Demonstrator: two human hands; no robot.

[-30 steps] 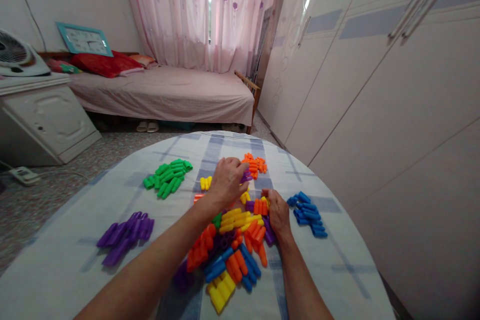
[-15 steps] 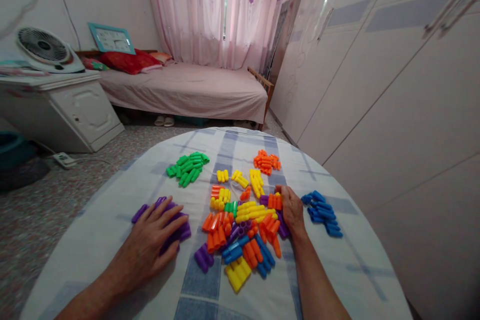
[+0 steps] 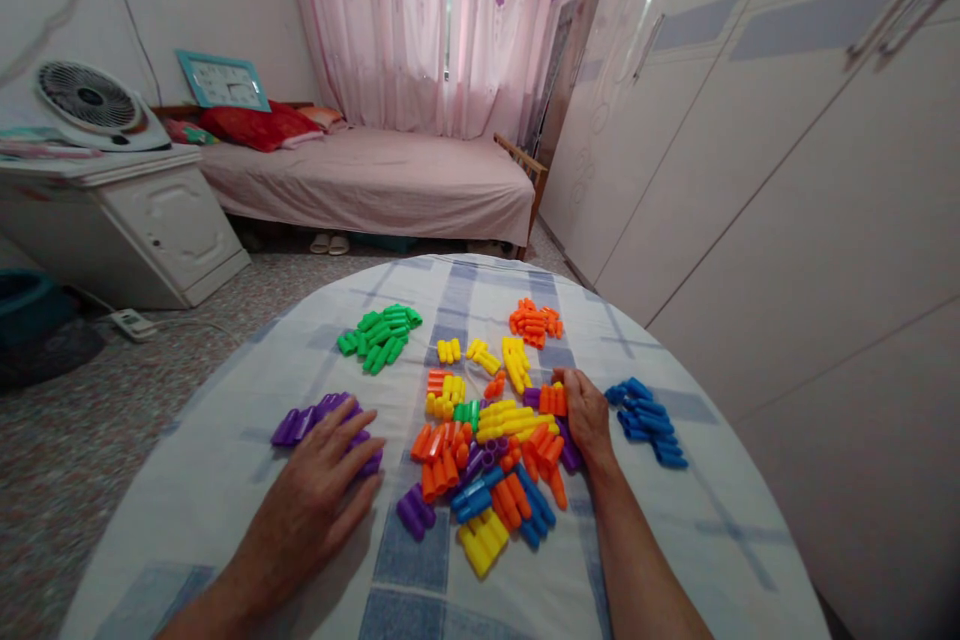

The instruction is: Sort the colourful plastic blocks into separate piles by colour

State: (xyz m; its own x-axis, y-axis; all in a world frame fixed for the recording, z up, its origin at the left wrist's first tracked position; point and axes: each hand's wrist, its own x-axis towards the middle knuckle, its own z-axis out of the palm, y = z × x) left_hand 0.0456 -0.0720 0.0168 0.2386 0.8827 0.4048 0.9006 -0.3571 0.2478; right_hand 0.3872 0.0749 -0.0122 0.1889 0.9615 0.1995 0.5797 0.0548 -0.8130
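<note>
On the left, my left hand (image 3: pixel 315 475) lies with its fingers spread over the near side of a purple pile of plastic toy blocks (image 3: pixel 300 423). My right hand (image 3: pixel 589 417) is curled at the right edge of a mixed heap. Its fingertips are by an orange block (image 3: pixel 553 400), with a purple block (image 3: pixel 570 450) beneath the hand. What lies inside its fingers is hidden. The heap holds yellow blocks (image 3: pixel 510 418), blue blocks (image 3: pixel 478 495) and orange blocks (image 3: pixel 441 445). A loose purple block (image 3: pixel 415 512) sits at the heap's near left.
Sorted piles of green blocks (image 3: pixel 382 335), orange blocks (image 3: pixel 535 322) and blue blocks (image 3: pixel 646 422) lie around the heap on the round cloth-covered table (image 3: pixel 720 560). A bed (image 3: pixel 375 170) stands beyond, a fan (image 3: pixel 97 105) on a cabinet at left, and a wardrobe (image 3: pixel 795 220) at right.
My left hand has drawn slightly back toward me and right, uncovering more of the purple blocks, whose left end now looks straighter. My right hand has hardly moved. The view has shifted slightly.
</note>
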